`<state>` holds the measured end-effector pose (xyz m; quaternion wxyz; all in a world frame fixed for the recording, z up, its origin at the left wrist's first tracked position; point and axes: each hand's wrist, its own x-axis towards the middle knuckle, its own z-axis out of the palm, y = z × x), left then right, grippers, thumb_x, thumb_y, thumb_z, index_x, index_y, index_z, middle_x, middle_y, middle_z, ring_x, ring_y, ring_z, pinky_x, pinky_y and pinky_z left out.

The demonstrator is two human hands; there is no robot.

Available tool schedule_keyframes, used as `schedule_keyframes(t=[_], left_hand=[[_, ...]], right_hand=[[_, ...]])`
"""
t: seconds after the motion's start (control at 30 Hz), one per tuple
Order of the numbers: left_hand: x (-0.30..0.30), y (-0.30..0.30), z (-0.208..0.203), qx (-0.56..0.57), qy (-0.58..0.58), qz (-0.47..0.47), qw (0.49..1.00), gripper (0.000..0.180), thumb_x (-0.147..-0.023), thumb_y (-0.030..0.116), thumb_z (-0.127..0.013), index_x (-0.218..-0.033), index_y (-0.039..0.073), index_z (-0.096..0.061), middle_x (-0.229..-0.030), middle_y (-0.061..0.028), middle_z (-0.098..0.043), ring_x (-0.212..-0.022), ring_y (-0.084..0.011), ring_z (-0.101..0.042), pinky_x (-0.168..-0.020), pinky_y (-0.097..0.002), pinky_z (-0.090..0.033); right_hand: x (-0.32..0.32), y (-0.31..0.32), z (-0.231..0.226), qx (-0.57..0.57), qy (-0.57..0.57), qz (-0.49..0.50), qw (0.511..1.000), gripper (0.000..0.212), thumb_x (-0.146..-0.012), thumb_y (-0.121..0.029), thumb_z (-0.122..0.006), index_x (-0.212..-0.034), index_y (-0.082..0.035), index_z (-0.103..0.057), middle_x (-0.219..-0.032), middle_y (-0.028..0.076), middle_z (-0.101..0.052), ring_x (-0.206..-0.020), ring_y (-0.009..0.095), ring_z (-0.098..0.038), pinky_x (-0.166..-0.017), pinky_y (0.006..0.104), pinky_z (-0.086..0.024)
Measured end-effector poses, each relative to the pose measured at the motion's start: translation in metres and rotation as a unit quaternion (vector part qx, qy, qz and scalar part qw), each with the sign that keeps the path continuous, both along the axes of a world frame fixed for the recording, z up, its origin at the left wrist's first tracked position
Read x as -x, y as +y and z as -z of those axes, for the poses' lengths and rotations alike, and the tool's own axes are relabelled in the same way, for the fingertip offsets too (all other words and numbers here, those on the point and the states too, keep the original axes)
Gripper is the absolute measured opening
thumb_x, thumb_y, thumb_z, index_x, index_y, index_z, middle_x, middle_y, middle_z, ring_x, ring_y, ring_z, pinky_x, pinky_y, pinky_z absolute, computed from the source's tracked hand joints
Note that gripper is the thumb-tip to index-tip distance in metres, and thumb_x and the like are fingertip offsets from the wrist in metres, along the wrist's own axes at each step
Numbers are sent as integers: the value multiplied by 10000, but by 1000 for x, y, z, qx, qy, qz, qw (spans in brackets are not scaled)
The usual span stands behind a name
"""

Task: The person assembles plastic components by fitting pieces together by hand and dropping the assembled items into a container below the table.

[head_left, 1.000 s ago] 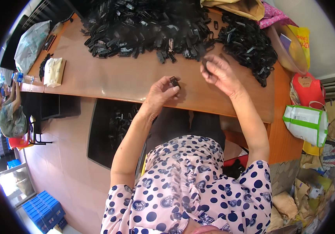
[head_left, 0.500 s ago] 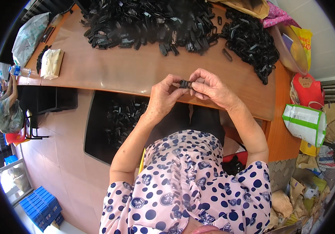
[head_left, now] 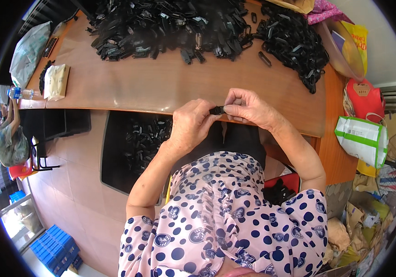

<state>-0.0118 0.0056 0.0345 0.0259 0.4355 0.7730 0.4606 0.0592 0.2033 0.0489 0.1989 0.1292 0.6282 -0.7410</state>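
Between my two hands, over the near edge of the table, is a small black plastic part [head_left: 217,110]. My left hand [head_left: 191,123] pinches its left end with thumb and fingers. On its right end my right hand [head_left: 248,108] closes thumb against fingers. The fingertips hide much of the part, so its exact kind does not show. A large heap of similar black plastic parts [head_left: 161,30] lies at the back of the table [head_left: 128,85]. A second heap [head_left: 294,46] sits to its right, with one loose piece [head_left: 264,59] beside it.
Below the table's edge at left, a black bin [head_left: 115,157] holds more black parts. A paper packet [head_left: 57,82] and a bottle [head_left: 20,93] stand at the table's left. A plastic basin [head_left: 343,55], red bag [head_left: 364,99] and white-green bag [head_left: 361,138] are at right. Another person sits far left.
Both hands stay on the black part, which has come slightly nearer and turned a little. My left hand has shifted lower, its fingers now covering more of the part.
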Motion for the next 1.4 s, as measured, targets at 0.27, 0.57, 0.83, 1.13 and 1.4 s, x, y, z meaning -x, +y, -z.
schedule_keyframes(t=[0.27,0.57,0.83,1.13,1.4], left_hand=[[-5,13,5,-36,-301,-10,953,182,-776,107,-737,-907,21,-644,-724,-36,-596,-644,-144,-590,-605,-293,-494],[-3,31,10,-261,-642,52,719,197,-834,157,-711,-980,56,-625,-1178,-60,-553,-687,-77,-569,-538,-181,-470],[10,46,2,-164,-626,16,763,310,-962,315,-525,-1098,46,-596,-1103,-50,-597,-710,-79,-556,-609,-214,-478],[137,35,37,184,139,-90,969,313,-818,-17,-552,-1108,100,-567,-1143,-117,-525,-897,-330,-592,-752,-380,-486],[129,18,32,266,82,-78,957,237,-816,75,-632,-1043,86,-562,-956,-121,-600,-879,-334,-596,-734,-375,-480]], right_hand=[[-3,5,17,244,-94,3,965,202,-908,-258,-632,-926,-107,-500,-855,38,-587,-662,78,-529,-482,161,-356],[-3,-11,22,304,55,-28,951,587,-924,-486,-507,-1261,-13,-422,-956,141,-570,-690,190,-587,-510,207,-454],[6,4,22,106,25,18,994,404,-957,-408,-496,-1145,-51,-513,-896,61,-598,-718,107,-577,-594,223,-455],[48,119,32,-762,179,57,620,302,-848,-110,-605,-1118,-19,-506,-1017,148,-544,-908,312,-577,-739,414,-499],[44,102,23,-434,189,161,866,218,-874,-56,-575,-1086,-35,-532,-995,86,-579,-813,209,-630,-684,306,-521]])
